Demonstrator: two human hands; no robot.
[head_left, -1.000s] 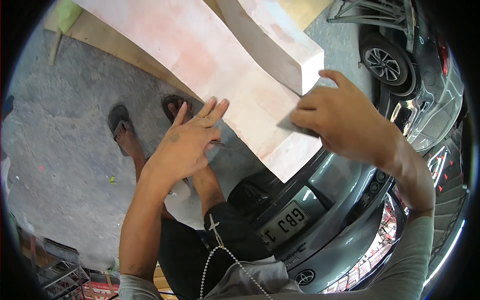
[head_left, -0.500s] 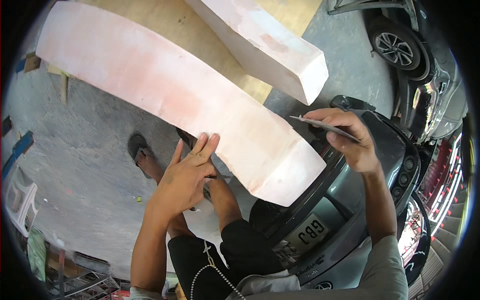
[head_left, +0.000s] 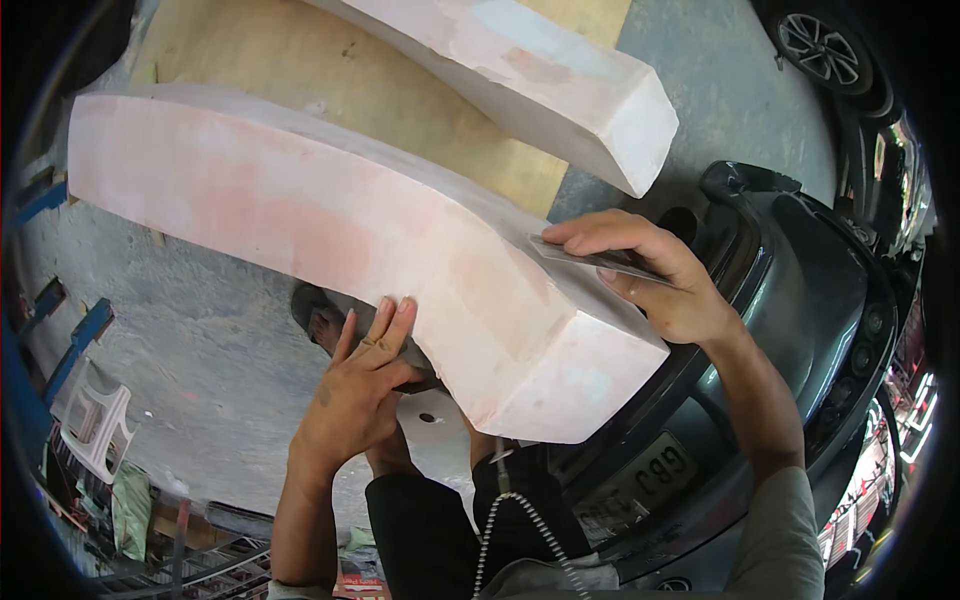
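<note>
A long, curved block (head_left: 350, 215) with patchy pink and white surfaces stretches from the far left to the middle. My left hand (head_left: 360, 385) rests its outstretched fingertips on the block's near edge. Beside its thumb a dark grey flat area shows below the block; I cannot tell whether the hand touches it. My right hand (head_left: 665, 280) is closed on a thin grey flat scraper (head_left: 600, 262), pinched between thumb and fingers. The scraper is at the far side of the block's right end, seen nearly edge-on; contact with the surface is unclear.
A second pink-white block (head_left: 560, 80) lies beyond on a tan board (head_left: 250, 60). A dark car (head_left: 800, 270) stands close on the right, another car's wheel (head_left: 822, 50) farther off. A white plastic stool (head_left: 98, 420) is at the left on the grey floor (head_left: 200, 330).
My right hand has moved left and slightly down with the scraper, to the block's far edge. My left hand keeps its fingertips on the near edge. The view has shifted, showing the block's far side.
</note>
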